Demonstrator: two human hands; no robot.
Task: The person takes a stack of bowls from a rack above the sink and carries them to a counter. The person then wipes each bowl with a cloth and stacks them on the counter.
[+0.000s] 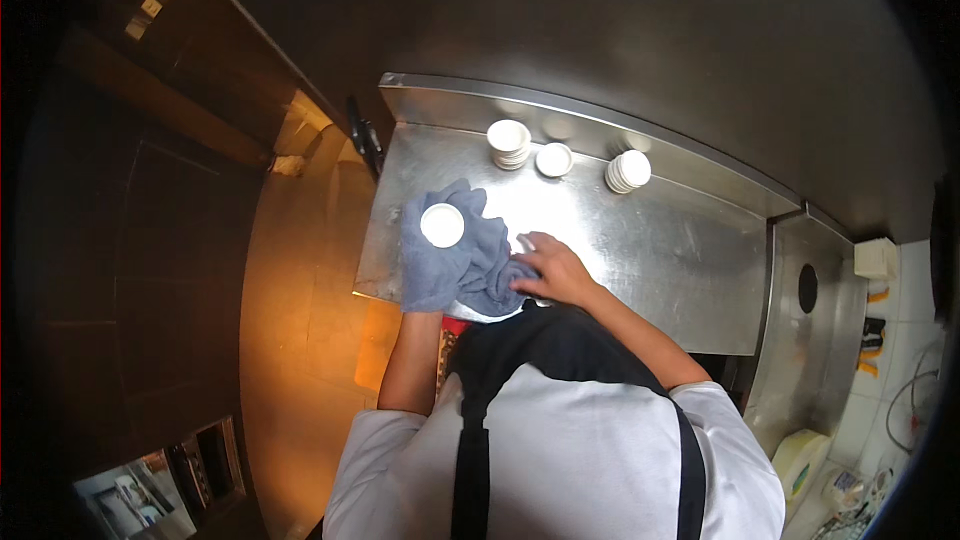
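Note:
A blue-grey cloth (480, 262) covers my left hand (435, 270), whose fingers are hidden under it. On the cloth over that hand rests a small white bowl (442, 226). My right hand (553, 270) is at the right end of the cloth, fingers spread and slightly blurred; whether they pinch the cloth is unclear. Near the back of the steel counter (675, 262) stand a stack of white bowls (509, 142), a small white bowl (555, 160) and a tilted-looking stack (628, 171) farther right.
A raised steel ledge (600, 116) runs along the counter's back. Farther right is another steel surface (814, 352) with a dark round opening (808, 289). A black object (365, 136) is beside the counter's left back corner. Yellowish containers (802, 465) are at the lower right.

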